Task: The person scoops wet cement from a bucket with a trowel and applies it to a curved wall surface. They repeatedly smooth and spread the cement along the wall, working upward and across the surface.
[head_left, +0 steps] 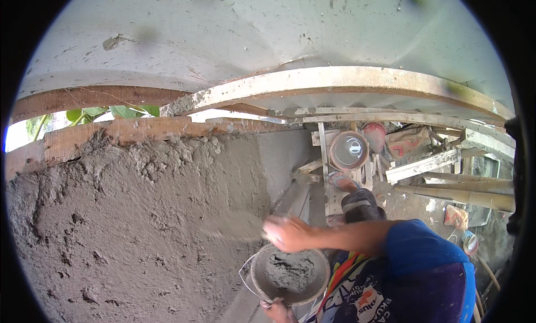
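My right hand (287, 232) reaches across from a blue sleeve, its fingers wrapped round the handle of a trowel. The trowel blade (237, 227), grey with mortar and smeared by motion, lies close against the rough mortar-coated wall (139, 222); whether it touches cannot be told. Just below that hand is a round bucket (322, 278) with a wire handle, partly filled with wet grey mortar (290, 270). At its lower rim my left hand (276, 310) grips the bucket, most of its fingers hidden.
A wooden beam (335, 80) and pale sheeting (251, 32) run overhead. Right of the wall, a bucket of liquid (349, 151) stands among planks (424, 165) and a reddish bag (407, 143). Bamboo poles (463, 195) lie at the far right. A smooth grey strip (285, 155) borders the rough mortar.
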A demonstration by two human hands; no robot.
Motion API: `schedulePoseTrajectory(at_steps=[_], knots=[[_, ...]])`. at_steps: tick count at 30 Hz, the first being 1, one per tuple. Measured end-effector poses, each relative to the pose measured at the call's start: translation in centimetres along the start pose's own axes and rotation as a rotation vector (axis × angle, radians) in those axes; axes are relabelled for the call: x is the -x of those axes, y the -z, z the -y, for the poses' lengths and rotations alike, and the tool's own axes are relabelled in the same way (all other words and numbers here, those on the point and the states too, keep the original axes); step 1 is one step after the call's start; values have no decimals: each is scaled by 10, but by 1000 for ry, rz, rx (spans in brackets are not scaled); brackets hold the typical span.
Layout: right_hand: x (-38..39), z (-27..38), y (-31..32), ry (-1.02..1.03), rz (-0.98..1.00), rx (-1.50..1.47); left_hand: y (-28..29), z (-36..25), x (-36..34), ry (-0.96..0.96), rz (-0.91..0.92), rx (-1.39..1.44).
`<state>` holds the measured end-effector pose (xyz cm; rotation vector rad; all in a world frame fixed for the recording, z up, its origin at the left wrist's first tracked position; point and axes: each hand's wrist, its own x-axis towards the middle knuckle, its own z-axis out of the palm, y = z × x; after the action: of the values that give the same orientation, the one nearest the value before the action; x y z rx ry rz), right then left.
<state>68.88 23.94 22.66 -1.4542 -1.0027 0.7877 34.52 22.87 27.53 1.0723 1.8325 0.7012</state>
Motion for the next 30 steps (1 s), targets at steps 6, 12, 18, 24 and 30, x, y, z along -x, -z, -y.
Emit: schedulePoseTrajectory(at_steps=[6,12,18,24,30], knots=[[97,14,52,-57,493,101,-21,-20,8,36,49,-3],[56,27,62,-149,965,572,-60,-45,5,-272,78,-169],[62,48,13,-109,935,828,-79,-71,3,-425,26,-193],[26,92,65,-69,1084,971,-93,-101,12,-594,54,-183],[4,79,59,-739,1445,693,-104,-119,29,-734,125,-129]])
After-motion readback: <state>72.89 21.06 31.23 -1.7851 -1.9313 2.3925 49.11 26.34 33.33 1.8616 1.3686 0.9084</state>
